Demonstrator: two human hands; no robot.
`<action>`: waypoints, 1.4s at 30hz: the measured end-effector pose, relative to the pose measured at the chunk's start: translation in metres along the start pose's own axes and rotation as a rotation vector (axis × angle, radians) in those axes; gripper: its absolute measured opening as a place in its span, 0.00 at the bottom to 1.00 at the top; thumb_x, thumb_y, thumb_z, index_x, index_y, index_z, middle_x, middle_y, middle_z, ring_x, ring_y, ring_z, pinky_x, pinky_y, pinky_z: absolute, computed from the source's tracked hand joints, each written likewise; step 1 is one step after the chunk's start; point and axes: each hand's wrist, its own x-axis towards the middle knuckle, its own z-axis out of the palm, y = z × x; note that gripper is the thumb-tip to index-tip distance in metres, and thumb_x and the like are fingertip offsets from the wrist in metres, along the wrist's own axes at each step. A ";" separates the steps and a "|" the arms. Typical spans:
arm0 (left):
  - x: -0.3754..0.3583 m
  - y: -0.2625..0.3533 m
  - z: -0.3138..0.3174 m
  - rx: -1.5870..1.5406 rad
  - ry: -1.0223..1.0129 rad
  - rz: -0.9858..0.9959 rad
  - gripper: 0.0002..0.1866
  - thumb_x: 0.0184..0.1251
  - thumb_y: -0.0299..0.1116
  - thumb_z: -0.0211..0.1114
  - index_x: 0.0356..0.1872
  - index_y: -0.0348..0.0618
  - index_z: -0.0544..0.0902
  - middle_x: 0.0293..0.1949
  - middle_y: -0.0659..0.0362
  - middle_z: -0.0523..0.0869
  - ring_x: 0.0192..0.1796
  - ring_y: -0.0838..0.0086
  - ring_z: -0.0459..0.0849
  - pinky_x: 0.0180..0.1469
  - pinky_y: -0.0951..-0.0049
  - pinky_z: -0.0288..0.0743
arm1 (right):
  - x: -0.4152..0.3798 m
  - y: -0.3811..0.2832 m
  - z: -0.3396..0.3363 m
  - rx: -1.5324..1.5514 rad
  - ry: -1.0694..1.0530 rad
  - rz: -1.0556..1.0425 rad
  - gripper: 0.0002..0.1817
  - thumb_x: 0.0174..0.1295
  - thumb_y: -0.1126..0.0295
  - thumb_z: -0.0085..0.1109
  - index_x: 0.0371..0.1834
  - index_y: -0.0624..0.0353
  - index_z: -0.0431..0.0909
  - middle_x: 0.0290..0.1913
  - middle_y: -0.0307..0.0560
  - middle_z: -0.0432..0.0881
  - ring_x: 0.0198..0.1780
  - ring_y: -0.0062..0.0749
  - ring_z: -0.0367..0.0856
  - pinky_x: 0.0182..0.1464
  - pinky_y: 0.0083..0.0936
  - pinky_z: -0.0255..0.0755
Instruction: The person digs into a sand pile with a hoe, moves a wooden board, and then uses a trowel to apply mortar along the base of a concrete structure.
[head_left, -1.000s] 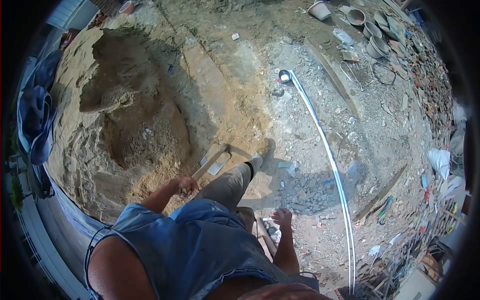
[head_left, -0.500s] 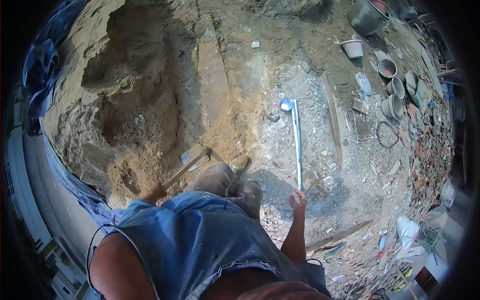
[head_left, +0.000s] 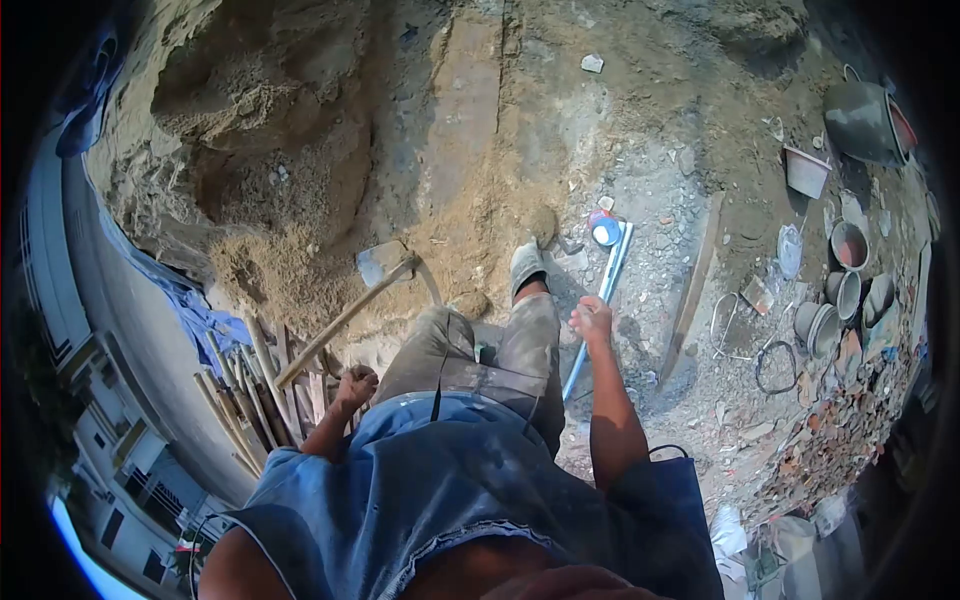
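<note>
My left hand (head_left: 357, 386) is beside my hip with its fingers curled in and nothing visible in them. To its left, a hoe with a long wooden handle (head_left: 335, 332) slants down from its blade (head_left: 378, 263), which lies on the sand. My right hand (head_left: 592, 318) is closed on a long blue-and-white pole (head_left: 616, 262), partway along it; the lower end passes below the hand. A round blue-and-white piece (head_left: 605, 231) sits at the pole's far end on the grey rubble, with a small reddish thing beside it.
Wooden sticks (head_left: 262, 395) stand at the left near a blue tarp (head_left: 200, 318). A dug sand bank (head_left: 150, 180) rises at the upper left. At the right are a large bucket (head_left: 865, 122), a small white bucket (head_left: 806, 172), several pots, a wire loop and brick rubble (head_left: 830, 450).
My left hand has come off the hoe handle, which now slants lower left by the sticks. My right hand is higher up the pole, now tilted. One foot has stepped forward; the view has shifted.
</note>
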 end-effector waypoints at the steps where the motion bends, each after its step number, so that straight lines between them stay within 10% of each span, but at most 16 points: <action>1: 0.015 -0.012 0.003 0.405 -0.115 0.240 0.10 0.64 0.35 0.61 0.35 0.37 0.80 0.26 0.58 0.82 0.30 0.74 0.78 0.35 0.71 0.73 | 0.023 -0.010 0.015 -0.107 -0.010 -0.042 0.14 0.62 0.73 0.54 0.51 0.60 0.73 0.31 0.47 0.82 0.22 0.25 0.80 0.19 0.19 0.69; 5: 0.016 0.020 0.033 0.101 0.137 0.332 0.13 0.60 0.35 0.61 0.39 0.34 0.80 0.29 0.52 0.84 0.31 0.70 0.80 0.37 0.69 0.74 | 0.058 -0.093 0.072 -0.101 -0.291 -0.040 0.17 0.61 0.75 0.55 0.54 0.63 0.72 0.34 0.46 0.82 0.24 0.24 0.79 0.27 0.21 0.72; 11: 0.024 0.047 -0.060 0.916 0.812 0.342 0.28 0.50 0.41 0.68 0.54 0.46 0.74 0.49 0.52 0.79 0.55 0.56 0.75 0.63 0.57 0.61 | 0.221 -0.013 0.122 -0.425 -0.496 -0.384 0.22 0.59 0.77 0.56 0.59 0.66 0.70 0.39 0.46 0.81 0.29 0.22 0.77 0.33 0.21 0.74; 14: 0.009 0.007 -0.091 1.108 0.592 -0.085 0.38 0.44 0.43 0.72 0.62 0.52 0.71 0.57 0.54 0.77 0.60 0.55 0.73 0.65 0.55 0.59 | 0.232 -0.042 0.155 -0.460 -0.445 -0.230 0.23 0.59 0.77 0.57 0.59 0.67 0.71 0.41 0.45 0.81 0.30 0.22 0.77 0.33 0.20 0.73; 19: 0.012 -0.003 -0.132 0.868 0.620 -0.177 0.29 0.49 0.46 0.72 0.52 0.47 0.75 0.38 0.52 0.85 0.40 0.52 0.84 0.40 0.58 0.77 | 0.282 0.008 0.224 -0.780 -0.373 -0.258 0.25 0.57 0.74 0.61 0.60 0.65 0.71 0.39 0.43 0.82 0.31 0.21 0.77 0.33 0.21 0.73; 25: 0.011 -0.040 -0.124 0.925 0.563 -0.317 0.20 0.45 0.49 0.74 0.32 0.46 0.81 0.27 0.48 0.84 0.34 0.49 0.83 0.36 0.54 0.75 | 0.326 0.048 0.283 -0.734 -0.399 -0.229 0.28 0.56 0.74 0.63 0.62 0.65 0.69 0.44 0.46 0.82 0.33 0.24 0.78 0.34 0.21 0.73; 28: 0.014 -0.056 -0.128 0.914 0.530 -0.415 0.20 0.47 0.49 0.74 0.33 0.46 0.81 0.27 0.47 0.83 0.33 0.48 0.82 0.36 0.53 0.74 | 0.379 0.046 0.306 -0.804 -0.269 -0.278 0.36 0.55 0.66 0.65 0.66 0.66 0.62 0.51 0.55 0.82 0.51 0.37 0.82 0.53 0.28 0.73; 33: 0.012 -0.101 -0.149 0.862 0.473 -0.393 0.21 0.50 0.49 0.73 0.34 0.43 0.79 0.26 0.48 0.82 0.29 0.48 0.80 0.33 0.54 0.71 | 0.395 -0.032 0.331 -0.576 -0.117 -0.261 0.39 0.57 0.73 0.62 0.71 0.67 0.52 0.59 0.56 0.74 0.40 0.34 0.84 0.31 0.22 0.78; 42: 0.001 -0.132 -0.122 0.855 0.467 -0.389 0.27 0.57 0.57 0.64 0.29 0.37 0.77 0.22 0.43 0.78 0.29 0.42 0.77 0.30 0.52 0.69 | 0.409 -0.071 0.352 -0.347 -0.035 -0.110 0.31 0.58 0.74 0.59 0.64 0.67 0.56 0.50 0.53 0.78 0.28 0.31 0.84 0.24 0.22 0.80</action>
